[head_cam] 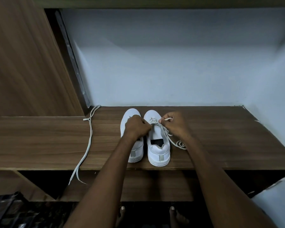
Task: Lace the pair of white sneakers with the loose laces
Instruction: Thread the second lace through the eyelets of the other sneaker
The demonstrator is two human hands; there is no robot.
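Between my two sets of fingers, curled shut and pinching the lace (156, 123): right sneaker (157, 140); left hand (136, 127), right hand (174, 123); spare lace (89, 137) well left on the worktop (39, 142).

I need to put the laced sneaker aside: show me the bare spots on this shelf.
Bare wood on the wooden shelf right of the right sneaker, beyond its trailing lace, and between the spare lace and left sneaker. Crowded around both sneakers.

Both forearms are bare up to the bottom edge of the view, with no sleeves, watch or bracelet showing. The left hand (136, 127) and the right hand (174, 123) wear no gloves or rings, as far as the dim light shows. Both feet below seem bare.
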